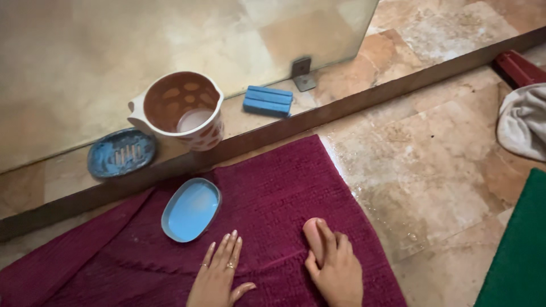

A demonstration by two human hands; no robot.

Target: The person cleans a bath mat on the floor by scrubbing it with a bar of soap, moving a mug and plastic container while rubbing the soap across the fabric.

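At the far left, a blue soap dish point(121, 152) with a ribbed drain insert rests on the stone ledge point(57, 176) in front of the glass panel point(114, 51). Just beside it to the right stands a white jug point(179, 111) with brown spots, upright, its mouth open toward the camera and its handle on the left. Further right on the same ledge lies a blue rectangular block point(268, 100), flat, near a small metal bracket point(302, 74) that fixes the glass. Below the ledge, a maroon mat point(273, 187) covers the floor. A light blue oval tray point(191, 209) lies on the mat, hollow side up, apart from the hands. The left hand point(219, 276) rests palm down on the mat just below and to the right of the tray; its fingers point(227, 250) are extended, slightly spread and empty, with rings visible and the thumb angled out to the right. The right hand point(335, 264) lies on the mat to the right of it, its fingers closed around a pink oval soap bar point(313, 234), which touches the mat at its upper end. To the right, the stone floor point(421, 170) appears wet. A grey cloth point(523, 122) lies at the right edge, with a green mat point(517, 256) below it.
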